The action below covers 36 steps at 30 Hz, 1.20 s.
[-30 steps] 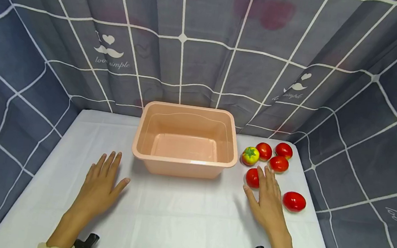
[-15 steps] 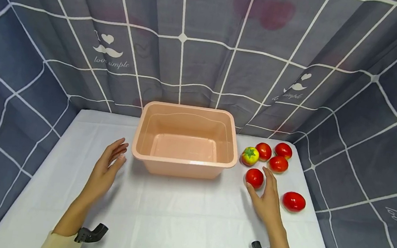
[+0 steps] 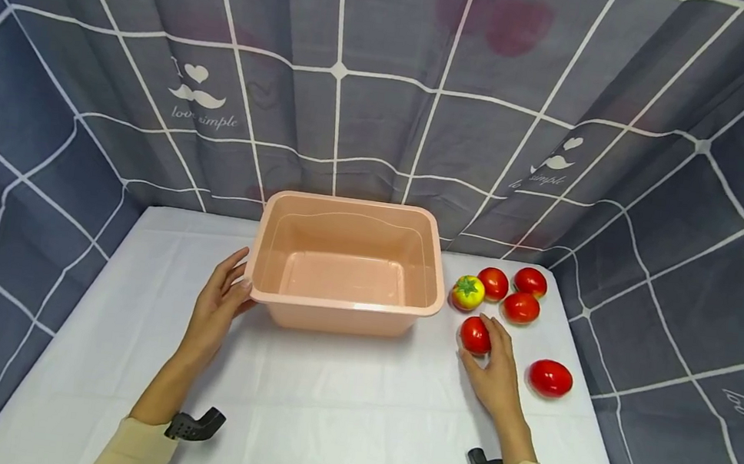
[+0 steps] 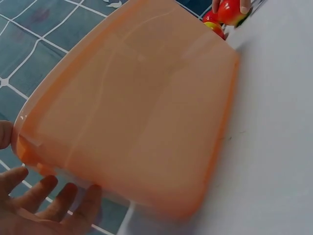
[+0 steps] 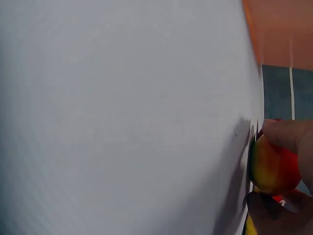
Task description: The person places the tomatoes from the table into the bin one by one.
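A pink plastic basin stands at the back middle of the white table. My left hand is at its left end, thumb right at the front corner of the rim; in the left wrist view the fingers are spread along the basin's outer wall. My right hand holds a red tomato right of the basin, thumb on one side and fingers on the other. The right wrist view shows this tomato between thumb and fingers, with a yellow-green patch on its underside.
Behind the held tomato lie several more: a yellow-green one and red ones. Another red tomato lies right of my right hand. A dark checked curtain walls the back and both sides of the white-covered table.
My left hand has moved right and forward from the table to the basin's left end. My right hand has turned from lying flat over the tomato to gripping it between thumb and fingers.
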{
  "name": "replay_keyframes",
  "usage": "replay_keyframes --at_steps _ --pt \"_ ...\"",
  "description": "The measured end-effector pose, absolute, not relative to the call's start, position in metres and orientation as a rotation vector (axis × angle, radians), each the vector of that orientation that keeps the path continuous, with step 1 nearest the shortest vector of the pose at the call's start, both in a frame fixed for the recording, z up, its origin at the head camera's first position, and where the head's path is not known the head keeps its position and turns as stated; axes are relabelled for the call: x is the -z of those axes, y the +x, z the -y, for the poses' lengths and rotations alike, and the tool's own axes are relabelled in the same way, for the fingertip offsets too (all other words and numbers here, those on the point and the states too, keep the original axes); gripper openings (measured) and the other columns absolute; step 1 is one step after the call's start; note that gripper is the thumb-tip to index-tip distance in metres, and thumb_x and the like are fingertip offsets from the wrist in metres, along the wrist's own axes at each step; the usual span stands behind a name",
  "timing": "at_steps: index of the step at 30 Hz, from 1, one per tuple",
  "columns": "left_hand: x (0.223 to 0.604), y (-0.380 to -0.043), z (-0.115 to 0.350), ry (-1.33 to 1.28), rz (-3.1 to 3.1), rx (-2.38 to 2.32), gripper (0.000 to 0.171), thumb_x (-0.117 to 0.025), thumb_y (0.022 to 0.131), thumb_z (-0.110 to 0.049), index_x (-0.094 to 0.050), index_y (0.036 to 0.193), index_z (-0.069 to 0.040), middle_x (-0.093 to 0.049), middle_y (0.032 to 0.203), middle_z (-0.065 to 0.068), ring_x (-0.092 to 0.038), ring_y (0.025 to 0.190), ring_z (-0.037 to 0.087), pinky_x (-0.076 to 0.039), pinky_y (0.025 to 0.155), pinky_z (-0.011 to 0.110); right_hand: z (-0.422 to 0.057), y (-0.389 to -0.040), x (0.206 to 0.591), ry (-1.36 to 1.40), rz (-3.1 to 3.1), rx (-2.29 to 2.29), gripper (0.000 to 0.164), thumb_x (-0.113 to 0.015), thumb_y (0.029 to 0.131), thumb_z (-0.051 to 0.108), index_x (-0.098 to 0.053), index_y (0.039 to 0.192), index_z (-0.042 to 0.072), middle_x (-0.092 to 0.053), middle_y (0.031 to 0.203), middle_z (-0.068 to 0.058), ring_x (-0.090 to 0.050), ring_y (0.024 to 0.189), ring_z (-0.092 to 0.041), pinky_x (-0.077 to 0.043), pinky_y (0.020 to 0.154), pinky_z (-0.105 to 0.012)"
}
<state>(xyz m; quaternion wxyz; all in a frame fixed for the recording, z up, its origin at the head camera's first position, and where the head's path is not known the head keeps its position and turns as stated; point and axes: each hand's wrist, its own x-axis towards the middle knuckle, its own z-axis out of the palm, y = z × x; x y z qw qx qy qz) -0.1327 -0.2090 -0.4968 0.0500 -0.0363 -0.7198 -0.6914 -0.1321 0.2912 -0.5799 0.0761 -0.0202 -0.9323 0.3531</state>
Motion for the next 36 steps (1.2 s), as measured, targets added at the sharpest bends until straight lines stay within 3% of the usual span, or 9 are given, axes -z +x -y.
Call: replay_keyframes --at_steps 6,20,31,33,36 --pt "0.499 -0.132 0.208 -0.126 2.185 2.102 0.057 -0.050 0.116 -0.024 -0.032 0.170 -0.022 -0.045 0.166 0.025 -0.065 0.135 0.010 -0.058 0.101 0.015 -0.289 -0.134 0.582 -0.085 2.774 -1.063 0.081 -0.082 0.095 0.013 -0.040 0.164 0.016 -0.042 0.165 -0.021 -0.044 0.154 -0.043 -0.039 0.126 -0.066" --pt "0.499 -0.131 0.205 -0.155 2.171 2.091 0.057 -0.049 0.116 -0.022 -0.032 0.170 -0.021 -0.046 0.164 0.029 -0.066 0.134 0.008 -0.058 0.102 0.015 -0.288 -0.133 0.576 -0.133 2.736 -1.087 0.081 -0.081 0.095 0.014 -0.040 0.164 0.017 -0.044 0.162 -0.022 -0.046 0.152 -0.044 -0.040 0.125 -0.067" --pt "0.500 -0.132 0.206 -0.155 2.167 2.080 0.056 -0.048 0.116 -0.022 -0.032 0.170 -0.020 -0.046 0.164 0.028 -0.065 0.135 0.008 -0.057 0.102 0.014 -0.275 -0.133 0.536 -0.008 2.537 -1.117 0.081 -0.087 0.090 0.020 -0.048 0.160 0.022 -0.052 0.157 -0.012 -0.056 0.142 -0.032 -0.055 0.111 -0.064" --pt "0.500 -0.132 0.206 -0.154 2.167 2.079 0.056 -0.048 0.116 -0.022 -0.032 0.170 -0.020 -0.046 0.164 0.028 -0.065 0.134 0.008 -0.057 0.102 0.013 -0.271 -0.133 0.528 0.009 2.515 -1.102 0.083 -0.088 0.089 0.021 -0.048 0.161 0.025 -0.053 0.155 -0.011 -0.057 0.139 -0.030 -0.057 0.110 -0.060" --pt "0.500 -0.132 0.205 -0.160 2.175 2.074 0.056 -0.048 0.116 -0.023 -0.032 0.170 -0.020 -0.046 0.164 0.027 -0.065 0.135 0.008 -0.057 0.102 0.013 -0.265 -0.133 0.514 0.015 2.488 -1.103 0.085 -0.090 0.087 0.022 -0.047 0.161 0.028 -0.054 0.154 -0.009 -0.060 0.136 -0.027 -0.058 0.110 -0.034"
